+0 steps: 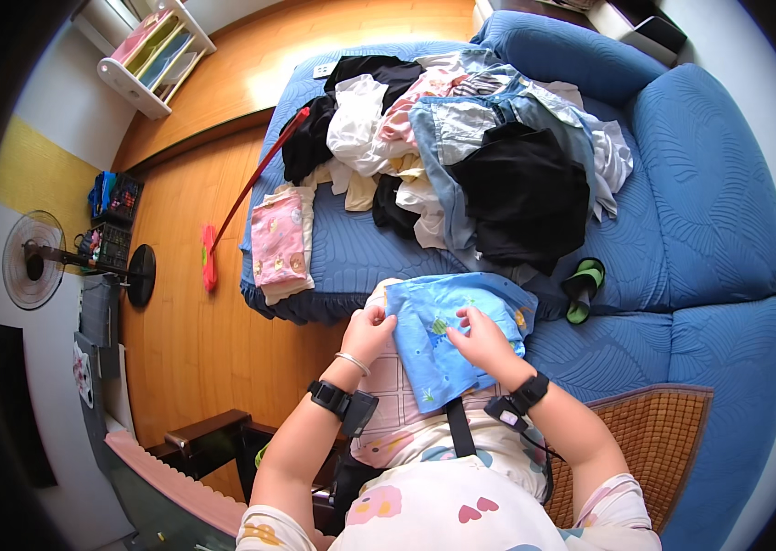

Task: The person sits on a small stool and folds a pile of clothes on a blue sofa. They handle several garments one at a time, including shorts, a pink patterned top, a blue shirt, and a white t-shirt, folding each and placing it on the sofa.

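Observation:
A light-blue printed cloth item [421, 355], with small green and orange figures on it, lies across my lap. My left hand [370, 330] pinches its left edge between thumb and fingers. Over the right part of the cloth is my right hand [488, 341], thumb and fingers apart with nothing between them; whether it touches the fabric I cannot tell. Just beyond my lap, a heap of clothes covers the blue sofa [347, 255], with a black garment [526, 193] and blue denim [440, 165] nearest me. Folded pink printed cloth [279, 237] sits at the sofa's left edge.
A green and black slipper [584, 286] rests on the sofa, right of the heap. A red-handled stick [257, 175] leans on the sofa's left side. On the wooden floor stands a fan [37, 258]. Woven matting [643, 441] lies on the seat at my right.

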